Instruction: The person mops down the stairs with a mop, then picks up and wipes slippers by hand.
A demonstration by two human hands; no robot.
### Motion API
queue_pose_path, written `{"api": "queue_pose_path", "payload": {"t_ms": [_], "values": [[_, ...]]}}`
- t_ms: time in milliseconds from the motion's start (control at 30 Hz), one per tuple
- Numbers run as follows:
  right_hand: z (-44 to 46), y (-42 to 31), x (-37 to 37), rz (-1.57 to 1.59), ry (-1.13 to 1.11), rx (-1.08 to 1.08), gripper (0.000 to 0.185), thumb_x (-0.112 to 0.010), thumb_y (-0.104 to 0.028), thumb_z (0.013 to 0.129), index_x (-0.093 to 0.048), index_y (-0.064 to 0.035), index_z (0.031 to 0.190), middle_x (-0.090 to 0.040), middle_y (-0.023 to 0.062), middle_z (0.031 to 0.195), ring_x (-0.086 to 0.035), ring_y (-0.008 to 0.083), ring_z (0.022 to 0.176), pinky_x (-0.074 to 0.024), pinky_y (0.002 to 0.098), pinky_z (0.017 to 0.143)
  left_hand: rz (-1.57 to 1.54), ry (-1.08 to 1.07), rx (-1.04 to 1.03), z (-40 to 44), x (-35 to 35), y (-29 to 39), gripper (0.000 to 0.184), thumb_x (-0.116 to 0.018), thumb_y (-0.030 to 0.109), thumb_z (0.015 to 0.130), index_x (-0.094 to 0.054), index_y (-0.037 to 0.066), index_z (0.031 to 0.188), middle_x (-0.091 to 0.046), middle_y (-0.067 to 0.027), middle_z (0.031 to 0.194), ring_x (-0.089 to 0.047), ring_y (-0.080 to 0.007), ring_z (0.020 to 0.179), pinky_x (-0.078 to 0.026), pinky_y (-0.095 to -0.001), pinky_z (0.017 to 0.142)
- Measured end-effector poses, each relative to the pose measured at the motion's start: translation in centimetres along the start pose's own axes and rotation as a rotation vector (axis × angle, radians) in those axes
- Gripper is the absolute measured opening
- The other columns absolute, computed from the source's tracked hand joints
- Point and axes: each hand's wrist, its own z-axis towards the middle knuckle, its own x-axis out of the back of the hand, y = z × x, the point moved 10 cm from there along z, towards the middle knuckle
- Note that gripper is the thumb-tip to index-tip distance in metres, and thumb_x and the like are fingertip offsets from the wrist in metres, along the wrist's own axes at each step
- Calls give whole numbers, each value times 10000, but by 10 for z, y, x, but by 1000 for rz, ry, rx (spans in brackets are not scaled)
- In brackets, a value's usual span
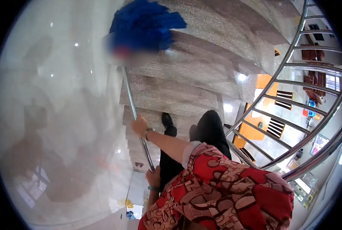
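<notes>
Fingers are curled snugly round the mop handle (129, 92) on my feed: right hand (140, 125) partway along, left hand (153, 177) near the end. Blue mop head (142, 27) is up on the speckled stairs (167, 90), beside that shiny wall (69, 126).

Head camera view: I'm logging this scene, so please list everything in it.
Mop: one, blue head, silver pole, upper centre
Stairs: several steps, brown-grey, centre
Wall: one, glossy pale, left
Railing: one, silver, right
Table: at least one, orange, beyond the railing
Chairs: several, dark-slatted, beside the table
Furniture: count unclear, reddish-brown, far right
Small items: at least two, yellow and blue, bottom
Shirt: one, red patterned, bottom
Trousers: one pair, black, lower centre
Shoe: one visible, black, on a step
Right hand: one, bare, upper grip on pole
Left hand: one, bare, lower grip
</notes>
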Motion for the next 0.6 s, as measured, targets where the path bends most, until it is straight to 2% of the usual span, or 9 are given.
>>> {"api": "queue_pose_path", "payload": {"t_ms": [133,233,267,333,433,467,500,533,600], "values": [[-15,35,12,195,-46,-144,74,-521,-139,743,-499,-80,781,-457,37,554,-457,168,419,-351,299,351,46,-40,-51,-7,-1,-15,347,-634,296,705,-497,-16,640,-513,-86,535,-462,-168,493,-387,-349,481],[-7,48,50,360,18,-172,78,-517,-145,752,-492,-80,787,-450,39,551,-453,164,404,-349,296,337,358,-145,-100,-5,-8,7,386,-632,369,713,-535,-5,707,-559,-166,601,-556,-308,565,-409,-388,518],[-4,50,65,424,43,-167,79,-516,-147,755,-489,-80,788,-448,39,550,-451,163,399,-349,295,332,372,-153,-104,-3,-12,18,386,-632,369,713,-535,-5,707,-559,-166,601,-556,-308,565,-409,-388,518],[-2,52,98,571,88,-144,82,-514,-151,761,-484,-81,792,-444,40,549,-448,161,389,-347,294,322,397,-228,-193,-2,-31,52,408,-621,395,718,-549,-7,716,-566,-195,634,-558,-372,622,-415,-411,534],[1,48,153,809,146,-64,87,-510,-158,771,-477,-81,797,-437,41,546,-444,157,374,-345,291,308,439,-317,-259,2,-56,81,408,-615,401,721,-563,-3,736,-573,-191,648,-560,-377,646,-421,-419,549],[-6,42,178,766,221,-19,89,-509,-160,774,-475,-81,799,-435,41,545,-443,156,369,-345,290,304,455,-326,-268,3,-66,90,406,-614,403,720,-564,1,737,-577,-184,661,-562,-370,652,-424,-423,561],[-24,21,215,593,391,27,86,-498,-165,780,-469,-85,788,-436,39,534,-433,161,353,-344,292,297,462,-344,-279,5,-75,93,406,-614,403,720,-564,1,737,-577,-184,661,-562,-370,652,-424,-423,561],[-25,33,238,597,412,27,86,-498,-165,780,-469,-85,788,-436,39,534,-433,161,353,-344,292,297,486,-424,-334,5,-91,98,403,-610,401,722,-564,1,739,-579,-187,674,-564,-368,664,-427,-423,566],[-19,72,243,1420,146,-89,190,-387,-301,806,-411,-114,793,-431,40,589,-421,190,398,-324,364,324,517,-594,-400,4,-126,97,411,-593,406,727,-566,-3,754,-586,-203,722,-568,-368,704,-435,-426,593]]}}
